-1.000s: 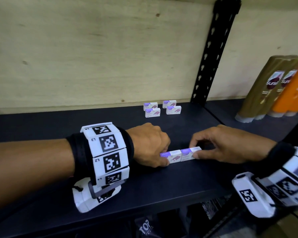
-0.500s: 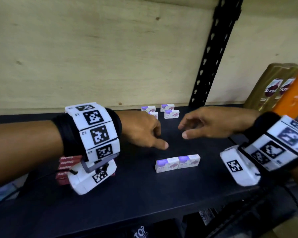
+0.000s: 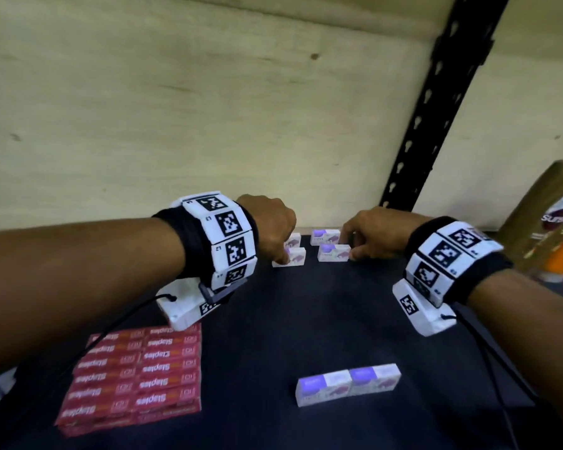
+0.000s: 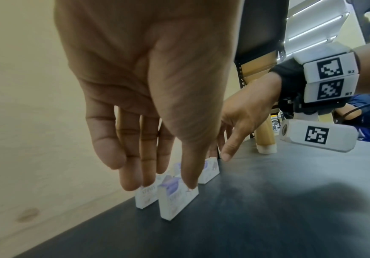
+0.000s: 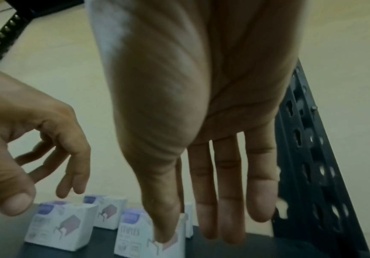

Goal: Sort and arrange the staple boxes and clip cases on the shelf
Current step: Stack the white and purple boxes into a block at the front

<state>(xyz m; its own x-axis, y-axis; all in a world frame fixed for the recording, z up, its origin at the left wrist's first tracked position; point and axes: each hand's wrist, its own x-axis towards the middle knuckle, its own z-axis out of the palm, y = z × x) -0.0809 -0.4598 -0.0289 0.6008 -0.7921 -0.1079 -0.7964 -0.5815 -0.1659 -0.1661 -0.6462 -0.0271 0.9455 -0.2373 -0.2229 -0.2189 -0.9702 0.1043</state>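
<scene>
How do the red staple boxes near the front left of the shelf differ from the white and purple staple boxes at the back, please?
The red staple boxes lie flat, packed edge to edge in a block; the white and purple staple boxes stand on edge with gaps between them. The red ones sit untouched near the front left; the white ones at the back have the left hand and right hand on them. Both kinds are labelled staples.

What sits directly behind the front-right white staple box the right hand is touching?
Behind that front-right box stands another white staple box, near the wooden back panel. The right hand covers its right end.
</scene>
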